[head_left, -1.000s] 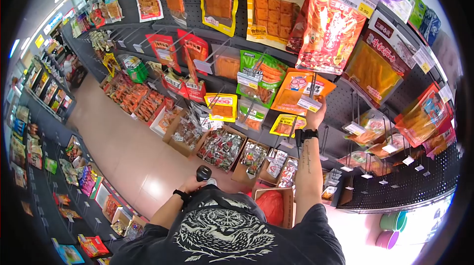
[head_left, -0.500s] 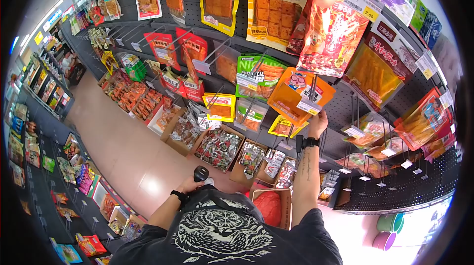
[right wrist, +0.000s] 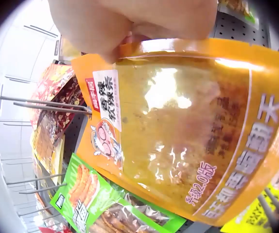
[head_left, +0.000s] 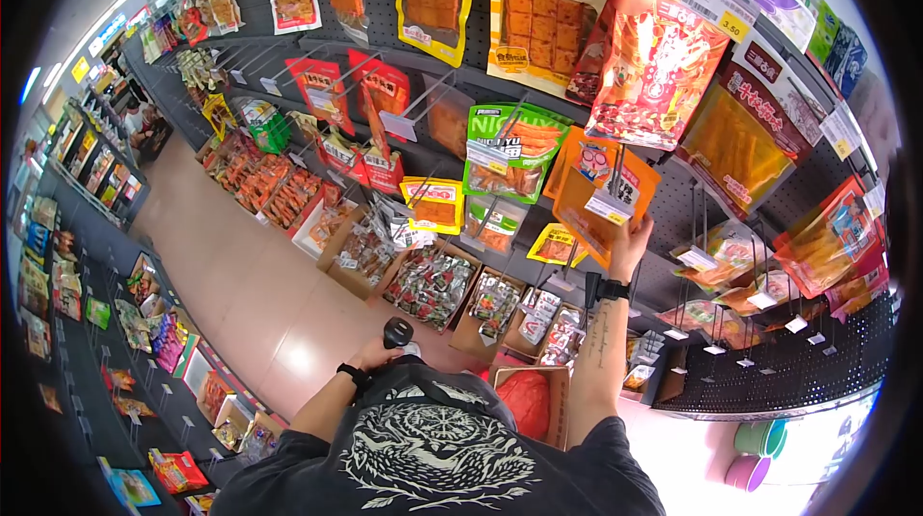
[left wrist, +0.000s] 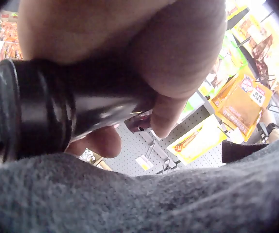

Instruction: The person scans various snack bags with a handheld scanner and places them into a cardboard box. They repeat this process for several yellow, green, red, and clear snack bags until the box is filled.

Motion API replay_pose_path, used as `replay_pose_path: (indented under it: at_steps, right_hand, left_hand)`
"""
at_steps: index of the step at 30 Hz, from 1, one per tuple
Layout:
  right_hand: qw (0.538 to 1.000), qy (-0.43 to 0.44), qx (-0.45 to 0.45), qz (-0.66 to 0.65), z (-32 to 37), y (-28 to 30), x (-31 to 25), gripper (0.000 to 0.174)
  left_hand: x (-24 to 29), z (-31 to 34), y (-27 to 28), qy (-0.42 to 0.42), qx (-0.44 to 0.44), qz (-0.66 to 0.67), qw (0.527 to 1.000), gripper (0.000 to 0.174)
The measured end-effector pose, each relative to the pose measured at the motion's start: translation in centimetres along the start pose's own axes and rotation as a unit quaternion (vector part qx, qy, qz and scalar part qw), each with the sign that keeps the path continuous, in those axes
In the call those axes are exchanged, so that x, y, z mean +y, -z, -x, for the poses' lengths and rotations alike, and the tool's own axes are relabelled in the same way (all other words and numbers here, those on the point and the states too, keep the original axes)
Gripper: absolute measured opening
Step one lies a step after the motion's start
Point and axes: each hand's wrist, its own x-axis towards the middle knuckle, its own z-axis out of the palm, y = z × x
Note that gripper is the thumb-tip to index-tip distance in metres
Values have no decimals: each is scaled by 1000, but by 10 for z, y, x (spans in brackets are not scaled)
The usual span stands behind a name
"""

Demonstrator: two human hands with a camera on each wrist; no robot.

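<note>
Orange packet point(head_left: 583, 216) is being pinched at its edge by the right hand point(head_left: 631, 241), at the hook display, just beside the price tag point(head_left: 610, 207). Fingers are being kept to the margin, presumably so that the printed face is being left uncovered and the soft pouch is not being squeezed. The packet is being held at a tilt, its labelled end being turned toward the metal hook point(right wrist: 47, 104); whether its hole is being threaded by the prong cannot be told. Behind it, a second orange packet point(head_left: 569, 158) is being partly covered. Just beside these, a green packet point(head_left: 531, 143) is being displayed, while a red packet point(head_left: 663, 64) is being shown above, likely being hung face-out for easy reading.

By the left hand point(head_left: 371, 355), low in front of the dark shirt point(head_left: 433, 439), a black device point(head_left: 396, 331) is being gripped, its round handle being wrapped by curled fingers. It is being held well apart from the hooks, perhaps so that the packets are not being knocked.
</note>
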Motion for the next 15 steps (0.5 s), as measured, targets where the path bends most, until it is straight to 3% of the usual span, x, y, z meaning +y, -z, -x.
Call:
replay_pose_path:
  at_steps: [1, 4, 5, 6, 8, 11, 13, 15]
  right_hand:
    - [989, 31, -21, 140, 4, -5, -10, 22]
    - [989, 12, -94, 115, -2, 0, 24, 27]
    - [995, 34, -84, 39, 0, -1, 26, 27]
    - [991, 17, -63, 120, 10, -5, -1, 24]
    - [998, -11, -58, -1, 28, -11, -33, 23]
    - [996, -56, -37, -52, 54, -12, -75, 24]
    - [995, -77, -35, -58, 67, -8, -95, 27]
    - [990, -105, -42, -84, 81, -5, -106, 27]
  left_hand:
    - [0, 0, 0, 1, 3, 1, 1000, 30]
    - [7, -2, 3, 32, -16, -20, 999, 33]
    - [10, -1, 3, 21, -10, -18, 1000, 33]
    - [10, 2, 4, 12, -6, -14, 1000, 32]
    - [0, 2, 7, -10, 9, 0, 1000, 31]
    - [3, 2, 12, -21, 16, 19, 999, 32]
    - [47, 24, 18, -4, 26, 24, 999, 32]
    - [33, 5, 25, -6, 3, 33, 999, 31]
